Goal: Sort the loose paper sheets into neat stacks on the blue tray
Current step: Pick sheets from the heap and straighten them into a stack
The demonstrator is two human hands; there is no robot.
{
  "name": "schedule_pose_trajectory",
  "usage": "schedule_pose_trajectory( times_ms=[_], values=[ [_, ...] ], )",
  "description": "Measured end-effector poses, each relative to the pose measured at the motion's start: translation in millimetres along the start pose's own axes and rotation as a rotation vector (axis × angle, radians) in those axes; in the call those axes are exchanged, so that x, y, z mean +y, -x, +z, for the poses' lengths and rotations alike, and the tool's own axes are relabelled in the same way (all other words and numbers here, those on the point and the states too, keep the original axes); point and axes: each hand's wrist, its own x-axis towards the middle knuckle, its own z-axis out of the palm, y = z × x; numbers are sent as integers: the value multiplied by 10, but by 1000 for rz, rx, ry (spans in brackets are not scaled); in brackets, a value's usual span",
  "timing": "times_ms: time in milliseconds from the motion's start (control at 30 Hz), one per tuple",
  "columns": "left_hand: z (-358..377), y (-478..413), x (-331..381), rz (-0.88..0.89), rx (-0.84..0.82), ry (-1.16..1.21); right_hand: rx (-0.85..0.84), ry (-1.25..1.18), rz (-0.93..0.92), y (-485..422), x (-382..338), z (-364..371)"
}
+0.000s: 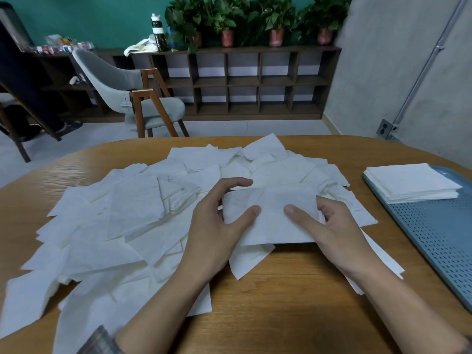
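Observation:
A wide heap of loose white paper sheets (122,226) covers the left and middle of the wooden table (281,302). Both hands hold one white sheet (273,223) just above the heap. My left hand (217,226) pinches its left edge, thumb on top. My right hand (332,226) pinches its right edge, thumb on top, fingers underneath. At the right edge lies the blue perforated tray (439,238). One neat stack of white sheets (411,182) sits on the tray's far end.
A grey chair with wooden legs (138,98) stands beyond the table's far edge. Behind it, a dark low shelf (242,80) carries potted plants and a bottle. A grey wall with a socket is at the right.

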Motion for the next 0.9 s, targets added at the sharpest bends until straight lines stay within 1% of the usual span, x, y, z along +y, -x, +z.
schedule_pose_trajectory(
  times_ms=[200, 300, 433, 533, 567, 600, 633, 700, 733, 800, 900],
  values=[
    [-7, 0, -11, 11, -24, -37, 14, 34, -18, 5, -24, 12],
    [4, 7, -14, 4, -33, -36, -13, 18, -32, 0, -37, 14],
    [11, 0, -21, 9, -39, -52, -22, 36, -92, 0, -37, 22],
    [24, -7, -66, 26, 10, -111, 1, 129, -145, -35, 0, -40],
    [19, -8, -70, 41, 39, -147, -13, 137, -150, -39, 3, -64],
    [8, -7, -58, 42, 50, -158, -36, 95, -151, -42, 3, -83],
    [-9, -8, -38, 14, 34, -121, -56, 3, -149, -47, -1, -99],
    [-31, -14, 16, -105, -60, 90, -61, -171, -138, -58, -3, -123],
    [-33, -12, 41, -156, -102, 175, -38, -171, -144, -64, -1, -132],
    [-18, 0, 62, -163, -107, 176, -16, -75, -142, -66, 4, -142],
    [7, 4, 16, -95, -47, 96, -87, -62, -124, -44, -21, -177]
  ],
)
